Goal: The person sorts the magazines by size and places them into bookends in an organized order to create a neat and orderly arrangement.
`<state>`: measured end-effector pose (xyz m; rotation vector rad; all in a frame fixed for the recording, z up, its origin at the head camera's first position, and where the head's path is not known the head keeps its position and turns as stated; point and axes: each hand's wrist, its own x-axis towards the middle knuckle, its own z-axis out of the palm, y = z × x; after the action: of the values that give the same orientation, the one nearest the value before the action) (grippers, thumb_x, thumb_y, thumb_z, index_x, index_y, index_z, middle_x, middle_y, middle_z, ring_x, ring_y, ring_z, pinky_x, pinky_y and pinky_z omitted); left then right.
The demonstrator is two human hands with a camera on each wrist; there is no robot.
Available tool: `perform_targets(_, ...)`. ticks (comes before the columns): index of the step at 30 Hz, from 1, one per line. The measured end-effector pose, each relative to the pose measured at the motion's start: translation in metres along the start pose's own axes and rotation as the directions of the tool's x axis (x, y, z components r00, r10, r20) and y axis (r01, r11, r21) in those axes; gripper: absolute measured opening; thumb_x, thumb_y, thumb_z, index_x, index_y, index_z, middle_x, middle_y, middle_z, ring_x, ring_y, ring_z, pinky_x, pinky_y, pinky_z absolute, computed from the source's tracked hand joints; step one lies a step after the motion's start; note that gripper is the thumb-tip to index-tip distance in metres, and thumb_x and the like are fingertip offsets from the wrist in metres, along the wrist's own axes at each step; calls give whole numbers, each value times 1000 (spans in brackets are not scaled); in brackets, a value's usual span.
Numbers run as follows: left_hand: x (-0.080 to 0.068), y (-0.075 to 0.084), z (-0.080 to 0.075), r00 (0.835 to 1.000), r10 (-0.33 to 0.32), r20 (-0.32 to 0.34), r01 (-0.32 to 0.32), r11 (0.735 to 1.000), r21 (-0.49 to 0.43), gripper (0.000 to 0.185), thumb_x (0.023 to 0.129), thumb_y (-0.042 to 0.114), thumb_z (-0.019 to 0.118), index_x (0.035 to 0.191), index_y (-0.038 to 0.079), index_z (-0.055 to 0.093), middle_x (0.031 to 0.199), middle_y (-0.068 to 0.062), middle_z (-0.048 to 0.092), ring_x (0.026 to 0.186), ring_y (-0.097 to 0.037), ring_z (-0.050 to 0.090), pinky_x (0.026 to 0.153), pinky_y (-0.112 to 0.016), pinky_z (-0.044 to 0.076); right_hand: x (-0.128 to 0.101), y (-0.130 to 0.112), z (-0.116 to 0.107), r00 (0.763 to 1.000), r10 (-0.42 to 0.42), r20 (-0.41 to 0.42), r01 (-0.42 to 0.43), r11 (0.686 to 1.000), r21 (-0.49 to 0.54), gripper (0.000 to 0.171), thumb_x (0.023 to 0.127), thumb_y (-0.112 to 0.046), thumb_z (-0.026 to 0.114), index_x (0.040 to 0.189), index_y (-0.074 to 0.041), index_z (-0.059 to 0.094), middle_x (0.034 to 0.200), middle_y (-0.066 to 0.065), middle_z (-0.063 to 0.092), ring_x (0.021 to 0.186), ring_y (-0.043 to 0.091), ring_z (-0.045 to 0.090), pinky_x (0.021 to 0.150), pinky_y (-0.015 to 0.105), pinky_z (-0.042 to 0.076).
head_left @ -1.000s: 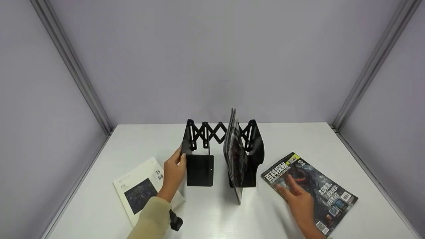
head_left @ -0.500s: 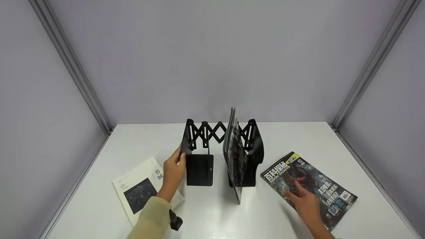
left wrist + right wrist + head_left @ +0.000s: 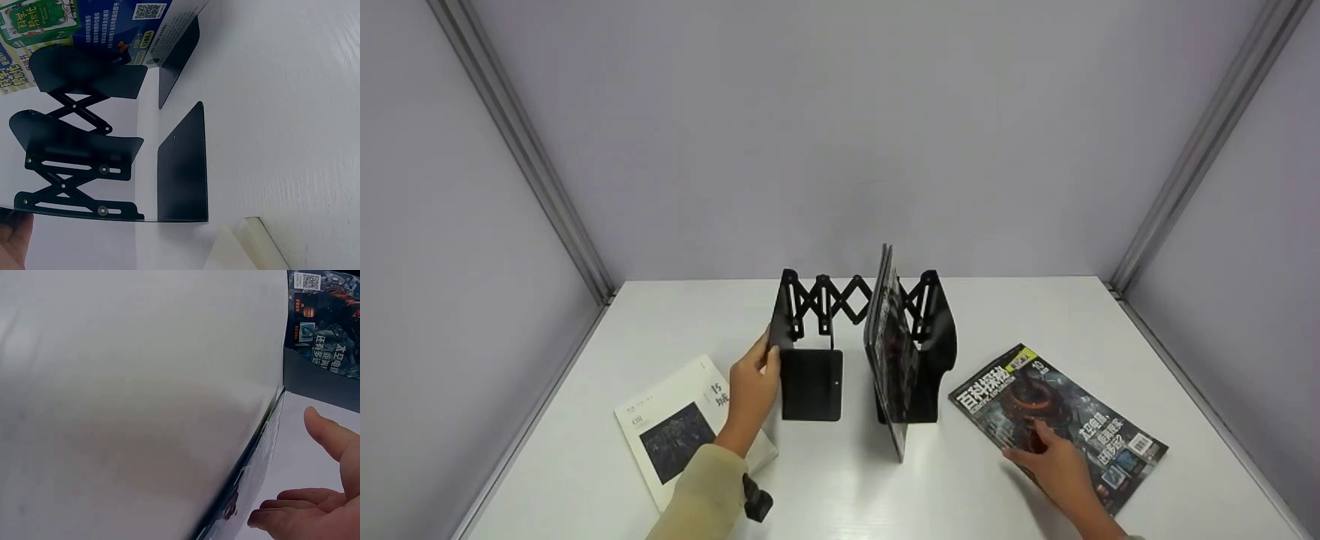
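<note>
My left hand (image 3: 751, 390) holds the left end plate of a black expanding bookend (image 3: 811, 384) at its front edge. A crisscross linkage joins that end to the right end. Near the right end stand upright magazines (image 3: 891, 360), leaning slightly; their blue and yellow back cover (image 3: 121, 28) shows in the left wrist view. My right hand (image 3: 1057, 465) is over the lower left edge of a dark-covered magazine (image 3: 1099, 412) that lies flat. In the right wrist view, the right hand's thumb (image 3: 326, 430) stands apart from its fingers, with nothing gripped between them.
A pale book (image 3: 649, 412) with a dark square picture lies flat on the left, partly behind my left forearm. The white table (image 3: 825, 495) backs onto a grey wall (image 3: 840, 135), and side panels rise at both sides.
My right hand has moved right and slightly toward the near edge of the table, still over the flat magazine. The left hand, bookend and upright magazines have not visibly moved.
</note>
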<state>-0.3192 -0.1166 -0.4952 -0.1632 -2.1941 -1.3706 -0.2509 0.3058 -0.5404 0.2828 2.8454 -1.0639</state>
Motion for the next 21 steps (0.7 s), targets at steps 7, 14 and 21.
perform_targets(7,0,-2,1,1000,-2,-4,2,1000,0,38,99,1,55,136,-9,54,134,-26,60,122,-38,62,99,-47,55,4,7,2,999,-36,12,37,997,-74,104,78,-46,81,144,17,31,145,40,31,134,57,34,107,63,42)
perform_targets(14,-1,-3,1,1000,16,8,-16,1000,5,39,100,2,55,137,-9,53,135,-25,60,119,-37,64,99,-48,55,7,12,6,997,-78,9,79,989,-127,100,74,-37,86,139,21,38,142,42,36,132,58,39,106,63,43)
perform_targets(21,0,-3,1,1000,23,0,-23,1000,-10,39,99,3,56,137,-7,55,135,-23,60,118,-36,65,97,-46,57,10,12,6,996,-77,43,83,985,-149,89,78,-26,84,138,21,40,140,43,37,132,58,38,108,65,40)
